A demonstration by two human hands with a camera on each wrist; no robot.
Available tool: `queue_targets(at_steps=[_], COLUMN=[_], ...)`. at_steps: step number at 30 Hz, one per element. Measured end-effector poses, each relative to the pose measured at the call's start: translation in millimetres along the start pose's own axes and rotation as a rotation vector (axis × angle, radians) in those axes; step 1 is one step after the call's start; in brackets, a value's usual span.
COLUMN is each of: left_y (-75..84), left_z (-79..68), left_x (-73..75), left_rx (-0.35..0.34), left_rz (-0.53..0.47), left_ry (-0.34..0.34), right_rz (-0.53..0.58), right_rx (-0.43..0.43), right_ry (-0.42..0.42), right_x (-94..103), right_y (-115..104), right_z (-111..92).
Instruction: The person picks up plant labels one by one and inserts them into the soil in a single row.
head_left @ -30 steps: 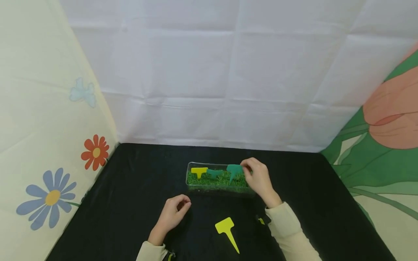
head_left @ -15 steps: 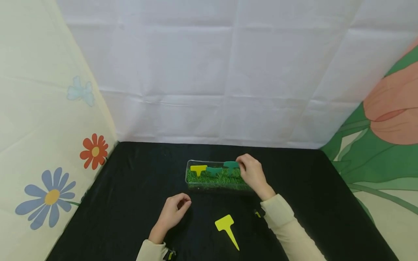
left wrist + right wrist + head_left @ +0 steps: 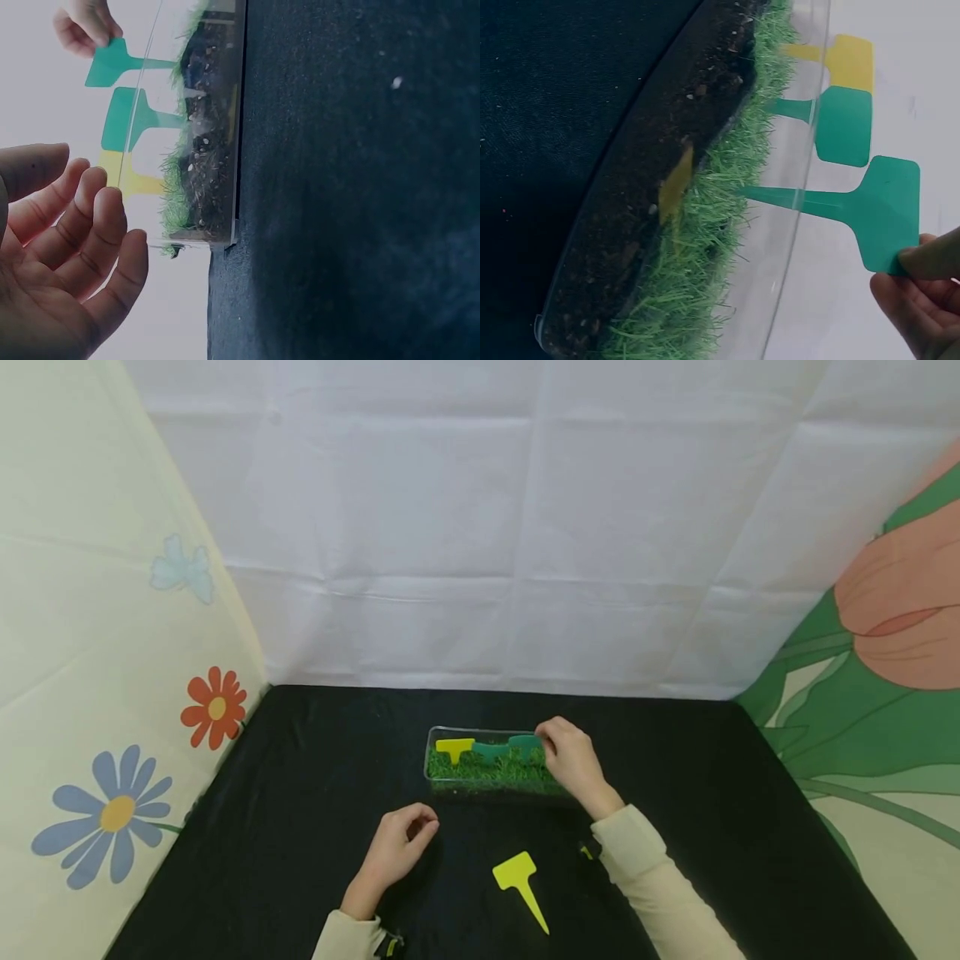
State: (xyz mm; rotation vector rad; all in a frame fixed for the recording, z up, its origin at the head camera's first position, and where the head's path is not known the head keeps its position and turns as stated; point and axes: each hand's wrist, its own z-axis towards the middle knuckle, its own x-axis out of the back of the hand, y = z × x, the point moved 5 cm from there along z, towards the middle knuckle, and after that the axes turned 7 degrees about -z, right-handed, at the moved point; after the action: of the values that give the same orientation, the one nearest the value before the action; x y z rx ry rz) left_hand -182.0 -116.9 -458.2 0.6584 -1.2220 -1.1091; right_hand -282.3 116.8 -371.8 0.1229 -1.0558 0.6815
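My right hand point(image 3: 573, 764) pinches the corner of a green T-shaped plant label point(image 3: 892, 217) between thumb and finger. In the right wrist view its pointed stem reaches the grass in a clear planter box point(image 3: 480, 791); how deep the tip goes is hidden. Farther left in the same grass stand another green plant label point(image 3: 489, 752) and a yellow plant label point(image 3: 454, 748). My left hand point(image 3: 393, 850) hovers in front of the box's left end, fingers loosely curled and holding nothing. Between my forearms, a second yellow plant label point(image 3: 517, 872) lies flat on the black cloth.
Black cloth point(image 3: 315, 793) covers the table. A white sheet point(image 3: 435, 510) hangs behind it, with flower-printed cloths point(image 3: 90, 643) at both sides. Dark soil point(image 3: 682, 105) shows through the box wall under the grass.
My right hand has shifted left with the green label, which now stands closer to the other green label and less tilted than at first. My left hand has stayed in place.
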Motion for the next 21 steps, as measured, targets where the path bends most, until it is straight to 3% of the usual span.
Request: queue_targets(at_steps=[13, 21], left_y=[-0.1, -0.8], left_z=[-0.1, 0.1], left_x=[-0.1, -0.8], left_rx=[0.002, 0.006], left_rz=[0.005, 0.002], left_ry=[0.003, 0.003], right_rz=[0.003, -0.022], right_rx=[0.056, 0.041], right_ry=[0.032, -0.001], right_x=[-3.1, -8.5], right_y=[-1.5, -0.5], right_z=[-2.1, -6.0])
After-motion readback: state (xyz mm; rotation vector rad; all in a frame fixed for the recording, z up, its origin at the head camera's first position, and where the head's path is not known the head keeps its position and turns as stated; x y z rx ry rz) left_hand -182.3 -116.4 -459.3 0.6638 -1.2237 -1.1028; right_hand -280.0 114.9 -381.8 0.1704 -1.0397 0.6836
